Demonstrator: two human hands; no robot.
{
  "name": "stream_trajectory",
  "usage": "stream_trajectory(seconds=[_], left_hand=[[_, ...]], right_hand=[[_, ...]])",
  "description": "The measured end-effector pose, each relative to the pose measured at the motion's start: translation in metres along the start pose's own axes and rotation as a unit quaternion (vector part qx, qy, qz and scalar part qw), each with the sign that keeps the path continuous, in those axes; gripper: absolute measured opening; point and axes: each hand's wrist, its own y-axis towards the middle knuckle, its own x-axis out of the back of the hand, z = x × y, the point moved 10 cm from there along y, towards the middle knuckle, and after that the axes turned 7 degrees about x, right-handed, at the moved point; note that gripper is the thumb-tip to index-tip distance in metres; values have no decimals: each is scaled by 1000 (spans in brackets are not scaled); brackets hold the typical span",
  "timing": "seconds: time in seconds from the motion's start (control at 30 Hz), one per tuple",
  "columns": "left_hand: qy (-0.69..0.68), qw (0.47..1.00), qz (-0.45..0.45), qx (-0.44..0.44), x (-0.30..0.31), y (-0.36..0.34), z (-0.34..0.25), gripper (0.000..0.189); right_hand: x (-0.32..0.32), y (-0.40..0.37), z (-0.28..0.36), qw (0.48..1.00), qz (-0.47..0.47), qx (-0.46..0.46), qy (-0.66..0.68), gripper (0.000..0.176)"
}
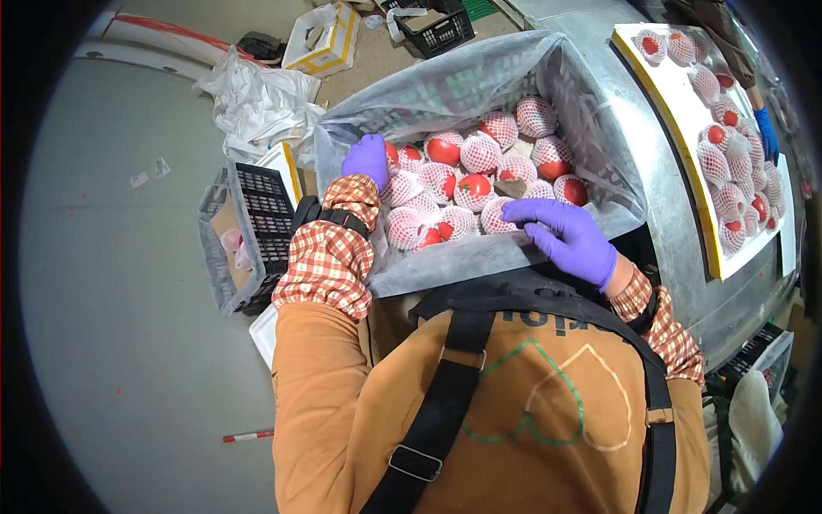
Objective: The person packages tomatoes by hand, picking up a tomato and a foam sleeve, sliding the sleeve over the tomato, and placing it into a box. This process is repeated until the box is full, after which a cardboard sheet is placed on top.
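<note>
Several red tomatoes in white foam nets (pixel 475 190) fill the bottom of a black crate lined with translucent film (pixel 437 278). My left hand (pixel 366 160), in a purple glove, is closed at the crate's left side, right beside a netted tomato (pixel 391 155). Its fingertips are hidden, so what they grip does not show. Over the near right part of the crate, my right hand (pixel 572 240), also gloved in purple, is open with its fingers stretched out and thumb apart. Its fingertips reach a netted tomato (pixel 497 216) near the front wall.
On the metal table (pixel 676 171) at right lies a white box with yellow edges (pixel 716 248), holding several netted tomatoes. Another person's blue-gloved hand (pixel 765 135) is beside it. A smaller crate (pixel 264 224) and white plastic sheeting (pixel 261 103) are at left.
</note>
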Motion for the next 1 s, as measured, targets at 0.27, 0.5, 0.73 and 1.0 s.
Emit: stream_trajectory(seconds=[0.27, 0.5, 0.73, 1.0], left_hand=[[34, 999, -33, 13, 11, -9, -2, 27], [-133, 987, -58, -64, 41, -42, -16, 50], [-398, 910, -60, -102, 79, -121, -24, 58], [-487, 787, -303, -227, 160, -191, -32, 71]], right_hand=[[-22, 11, 6, 999, 17, 16, 40, 27], [-17, 0, -12, 997, 10, -59, 50, 27], [-14, 15, -25, 974, -36, -123, 188, 31], [-58, 27, -46, 873, 3, -277, 402, 54]])
